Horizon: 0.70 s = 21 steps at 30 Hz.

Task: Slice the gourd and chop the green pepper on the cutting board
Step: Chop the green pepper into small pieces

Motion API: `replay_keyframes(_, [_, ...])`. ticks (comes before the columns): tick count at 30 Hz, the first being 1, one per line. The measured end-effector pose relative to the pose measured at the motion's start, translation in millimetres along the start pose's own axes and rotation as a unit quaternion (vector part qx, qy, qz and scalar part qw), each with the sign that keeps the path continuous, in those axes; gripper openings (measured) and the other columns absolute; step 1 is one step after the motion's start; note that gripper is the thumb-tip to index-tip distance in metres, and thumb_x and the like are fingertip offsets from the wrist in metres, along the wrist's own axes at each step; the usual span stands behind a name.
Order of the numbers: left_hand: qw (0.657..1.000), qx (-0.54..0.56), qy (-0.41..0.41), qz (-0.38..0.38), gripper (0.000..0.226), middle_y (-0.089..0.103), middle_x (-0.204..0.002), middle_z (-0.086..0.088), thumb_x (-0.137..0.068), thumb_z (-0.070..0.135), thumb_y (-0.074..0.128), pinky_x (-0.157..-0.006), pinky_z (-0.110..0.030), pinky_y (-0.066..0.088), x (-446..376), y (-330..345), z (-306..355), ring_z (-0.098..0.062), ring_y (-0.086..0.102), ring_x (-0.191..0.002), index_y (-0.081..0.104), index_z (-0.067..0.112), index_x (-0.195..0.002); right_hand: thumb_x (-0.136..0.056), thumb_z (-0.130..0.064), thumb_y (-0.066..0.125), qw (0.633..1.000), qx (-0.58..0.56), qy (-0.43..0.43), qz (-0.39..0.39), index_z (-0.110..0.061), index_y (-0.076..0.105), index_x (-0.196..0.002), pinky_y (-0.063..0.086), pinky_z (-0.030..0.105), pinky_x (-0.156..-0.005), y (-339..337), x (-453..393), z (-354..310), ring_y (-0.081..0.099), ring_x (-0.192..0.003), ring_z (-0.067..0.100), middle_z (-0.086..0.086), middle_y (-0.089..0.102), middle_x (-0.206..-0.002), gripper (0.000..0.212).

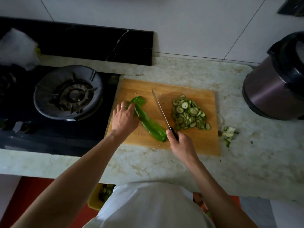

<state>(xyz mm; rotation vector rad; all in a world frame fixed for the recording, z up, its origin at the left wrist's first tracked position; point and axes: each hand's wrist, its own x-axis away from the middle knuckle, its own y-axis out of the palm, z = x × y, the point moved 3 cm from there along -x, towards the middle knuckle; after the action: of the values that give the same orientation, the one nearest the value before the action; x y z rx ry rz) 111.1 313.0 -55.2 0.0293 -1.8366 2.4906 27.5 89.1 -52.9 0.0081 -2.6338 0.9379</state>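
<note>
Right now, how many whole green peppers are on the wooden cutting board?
1: the long green pepper lies diagonally on the wooden cutting board, left of the knife blade, held by the left hand. None visibly hidden.

No readable text, label, brand, number or sign appears anywhere in this view.
</note>
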Motion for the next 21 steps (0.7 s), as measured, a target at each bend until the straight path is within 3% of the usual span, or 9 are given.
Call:
replay_keyframes(6, [0.999,-0.049,0.014,0.014,0.048,0.054,-0.138,-0.01,-0.094,0.038,0.059,-0.104,-0.044,0.034,-30,3,19,-0.031,0.046,-0.125,0.053,0.017,-0.137,-0.098,-0.054,0.048,1.0,0.01,-0.003,-0.006,-0.011,0.062,-0.076,0.05,0.037,-0.06,1,-4,-2,0.064,-0.063,0.018,0.005,0.067,-0.07,0.05])
replay_keyframes(11, [0.99,-0.017,0.132,-0.04,0.042,0.055,-0.143,-0.007,-0.097,0.024,0.052,-0.114,-0.047,0.027,-39,22,37,-0.031,0.037,-0.139,0.055,0.024,-0.139,-0.098,-0.053,0.047,0.999,-0.028,0.013,-0.01,-0.011,0.061,-0.075,0.047,0.037,-0.057,-1,-2,1,0.062,-0.06,0.018,0.006,0.066,-0.067,0.05])
replay_keyframes(15, [0.992,-0.013,0.115,-0.047,0.048,0.033,-0.159,-0.006,-0.098,0.029,0.05,-0.122,-0.051,0.016,-29,29,27,-0.032,0.021,-0.149,0.045,0.024,-0.146,-0.1,-0.049,0.047,0.993,-0.101,0.055,-0.011,-0.015,0.058,-0.07,0.038,0.027,-0.046,0,-1,0,0.051,-0.041,0.005,-0.002,0.058,-0.055,0.047])
replay_keyframes(18, [0.993,-0.041,0.087,-0.067,0.049,0.017,-0.166,-0.004,-0.102,0.027,0.041,-0.124,-0.05,0.011,-24,33,6,-0.032,0.01,-0.152,0.037,0.022,-0.151,-0.1,-0.051,0.047,0.993,-0.107,0.058,-0.013,-0.014,0.058,-0.072,0.038,0.027,-0.046,2,-2,-2,0.051,-0.04,0.005,-0.002,0.058,-0.055,0.047])
replay_keyframes(21, [0.995,-0.042,0.058,-0.069,0.054,0.015,-0.166,-0.004,-0.099,0.017,0.041,-0.124,-0.049,0.011,-24,30,-2,-0.032,0.009,-0.153,0.035,0.019,-0.152,-0.1,-0.051,0.046,0.993,-0.106,0.053,-0.023,-0.014,0.058,-0.071,0.04,0.029,-0.048,9,-2,-7,0.052,-0.042,0.009,-0.002,0.059,-0.056,0.048])
